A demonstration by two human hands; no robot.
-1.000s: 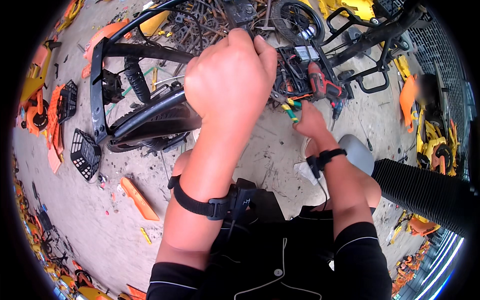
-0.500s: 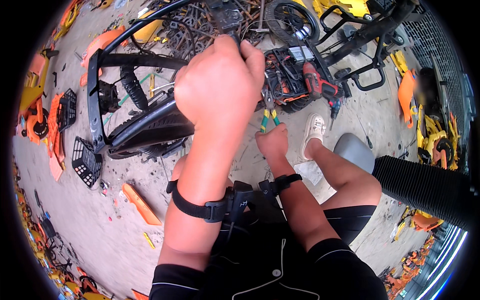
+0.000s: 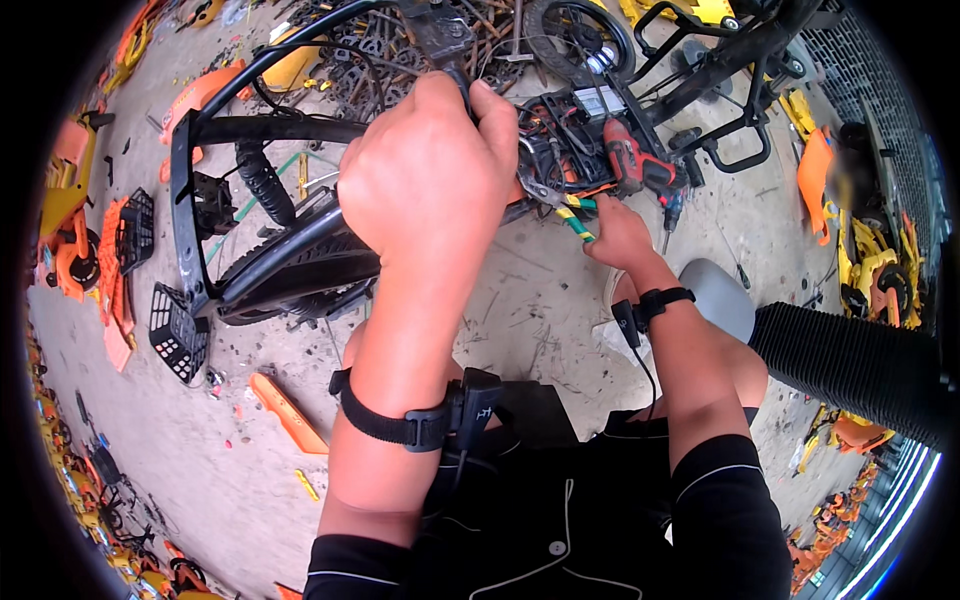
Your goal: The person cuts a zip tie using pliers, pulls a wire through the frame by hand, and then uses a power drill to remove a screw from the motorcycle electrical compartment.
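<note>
A black bicycle frame [image 3: 255, 130] with a rear wheel [image 3: 290, 265] lies on the concrete in front of me. My left hand [image 3: 430, 170] is closed around a black part of the frame near its middle. My right hand [image 3: 620, 235] grips pliers with green and yellow handles [image 3: 570, 215], whose jaws reach into a tangle of wires on a black electrical box [image 3: 560, 120]. A red cordless drill [image 3: 635, 165] lies just beyond my right hand. Both wrists wear black straps.
Orange plastic panels [image 3: 285, 410] and black baskets [image 3: 180, 330] lie scattered on the ground at left. A scrap pile of metal parts [image 3: 400, 35] and another wheel [image 3: 580, 35] sit behind. A black ribbed hose [image 3: 850, 360] and a grey stool [image 3: 715, 290] are at right.
My right hand has moved up and forward with the pliers, from beside my knee to the wires on the box. My left hand keeps its hold on the frame.
</note>
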